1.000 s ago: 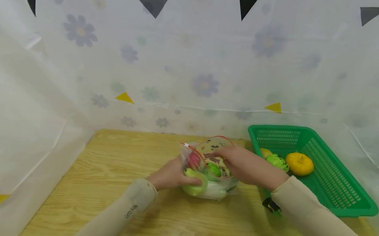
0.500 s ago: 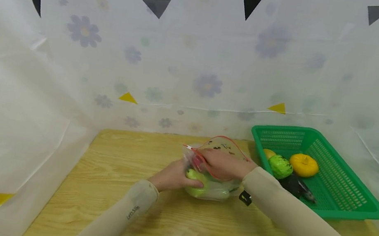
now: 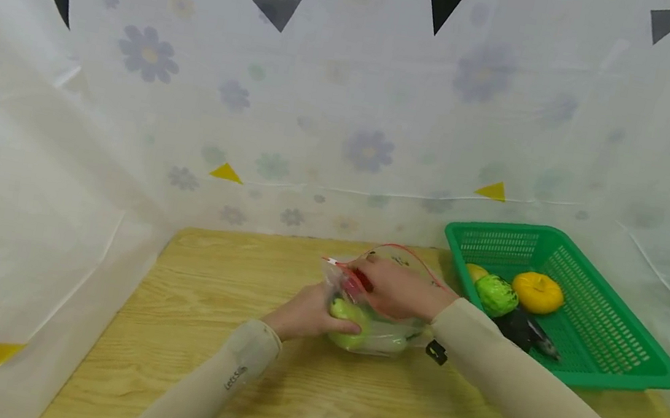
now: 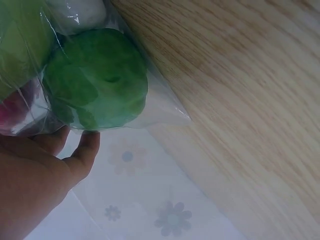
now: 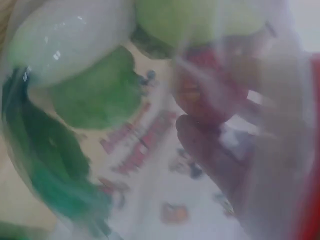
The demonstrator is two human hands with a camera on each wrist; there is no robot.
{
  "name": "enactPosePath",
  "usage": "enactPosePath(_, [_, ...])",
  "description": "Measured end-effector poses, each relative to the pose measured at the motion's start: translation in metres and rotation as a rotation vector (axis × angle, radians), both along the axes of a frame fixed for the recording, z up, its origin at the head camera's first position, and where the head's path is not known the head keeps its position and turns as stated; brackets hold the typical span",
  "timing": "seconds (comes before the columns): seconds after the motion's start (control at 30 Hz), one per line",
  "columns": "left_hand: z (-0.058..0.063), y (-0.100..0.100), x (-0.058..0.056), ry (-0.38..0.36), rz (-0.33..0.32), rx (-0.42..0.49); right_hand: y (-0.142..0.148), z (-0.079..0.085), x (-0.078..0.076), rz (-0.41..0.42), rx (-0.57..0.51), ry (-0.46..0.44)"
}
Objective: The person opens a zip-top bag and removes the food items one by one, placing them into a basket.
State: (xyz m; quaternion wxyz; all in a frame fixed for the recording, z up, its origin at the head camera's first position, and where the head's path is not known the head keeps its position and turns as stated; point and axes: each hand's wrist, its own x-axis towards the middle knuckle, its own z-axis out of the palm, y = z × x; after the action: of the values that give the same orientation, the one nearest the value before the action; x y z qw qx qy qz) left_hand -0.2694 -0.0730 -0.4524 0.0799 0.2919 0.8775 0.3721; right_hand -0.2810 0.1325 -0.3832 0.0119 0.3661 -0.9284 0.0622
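A clear zip bag (image 3: 386, 340) with a red zip edge stands on the table, packed with vegetables and fruit. My left hand (image 3: 307, 314) grips its left side, thumb in front over a light green pear-shaped piece (image 3: 347, 310). Fingertips of that hand touch the bag under a round green vegetable (image 4: 97, 77) in the left wrist view. My right hand (image 3: 397, 290) reaches into the bag's mouth, thumb and fingers around a round red piece (image 5: 202, 95). Beside it inside are a white vegetable (image 5: 75, 37) and a dark green leafy-looking piece (image 5: 50, 150).
A green plastic basket (image 3: 613, 333) stands to the right, near the right forearm. In it lie a yellow pumpkin (image 3: 537, 293), a bumpy green fruit (image 3: 496, 296), a dark eggplant (image 3: 521, 327) and a partly hidden yellow piece (image 3: 476, 271). A patterned white sheet (image 3: 328, 89) hangs behind the table (image 3: 218, 271).
My right hand has moved left and down into the bag's mouth, then lifted slightly. Its forearm has moved off the basket, uncovering the eggplant. The left hand keeps its grip.
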Motion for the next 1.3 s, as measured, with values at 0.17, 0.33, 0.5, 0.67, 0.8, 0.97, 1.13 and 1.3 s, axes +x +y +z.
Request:
enactPosePath(0.17, [0.001, 0.002, 0.001, -0.009, 0.017, 0.000, 0.018, 0.025, 0.017, 0.078, -0.083, 0.109])
enactPosePath(0.33, [0.003, 0.003, 0.001, -0.011, 0.022, 0.002, 0.049, 0.052, 0.040, 0.010, -0.170, 0.009])
enactPosePath(0.5, [0.002, 0.002, 0.002, -0.004, 0.031, -0.012, 0.091, 0.069, 0.055, -0.051, -0.285, 0.005])
enactPosePath(0.67, [0.000, 0.002, 0.003, -0.008, 0.019, 0.001, 0.133, 0.069, 0.068, -0.163, -0.312, 0.010])
enactPosePath(0.8, [0.000, 0.001, 0.002, 0.005, 0.019, -0.008, 0.163, 0.059, 0.074, -0.285, -0.289, -0.038])
enactPosePath(0.97, [-0.001, -0.001, 0.001, 0.020, 0.025, -0.030, 0.196, 0.039, 0.075, -0.339, -0.150, -0.061])
enactPosePath(1.13, [-0.002, 0.002, 0.002, 0.025, 0.015, -0.032, 0.215, 0.019, 0.079, -0.345, -0.054, -0.138])
enactPosePath(1.3, [0.001, 0.004, 0.001, -0.018, -0.007, -0.007, 0.220, 0.004, 0.084, -0.329, -0.059, -0.261])
